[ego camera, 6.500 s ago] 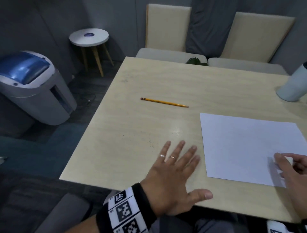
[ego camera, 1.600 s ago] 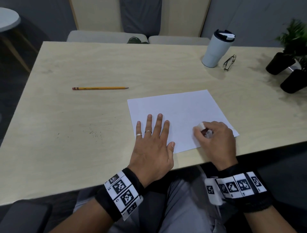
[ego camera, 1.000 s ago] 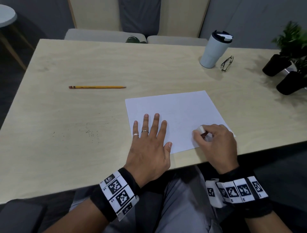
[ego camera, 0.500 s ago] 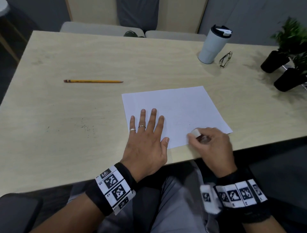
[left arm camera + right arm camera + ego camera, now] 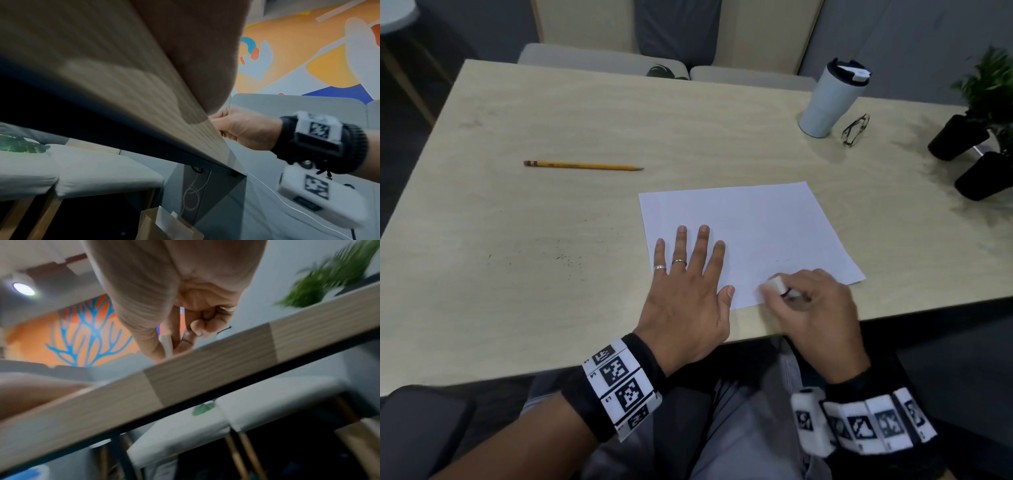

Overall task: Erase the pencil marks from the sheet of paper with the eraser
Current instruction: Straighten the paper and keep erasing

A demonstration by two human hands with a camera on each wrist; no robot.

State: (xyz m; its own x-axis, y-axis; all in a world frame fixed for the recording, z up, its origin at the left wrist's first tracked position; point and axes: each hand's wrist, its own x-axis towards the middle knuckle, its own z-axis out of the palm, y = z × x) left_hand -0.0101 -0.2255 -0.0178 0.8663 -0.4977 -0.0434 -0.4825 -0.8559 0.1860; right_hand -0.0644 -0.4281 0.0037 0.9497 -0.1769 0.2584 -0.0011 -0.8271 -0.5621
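Right hand [image 5: 815,305] pinches the white eraser [image 5: 776,285] between thumb and curled fingers, its tip down on the near edge of the sheet of paper [image 5: 763,219]. I see my left hand [image 5: 685,294] lying flat, fingers straight and slightly spread, pressing the sheet's near left corner against the table [image 5: 551,240]. I can make out only faint specks on the paper just beyond the eraser. A yellow pencil [image 5: 582,165] lies well off to the left.
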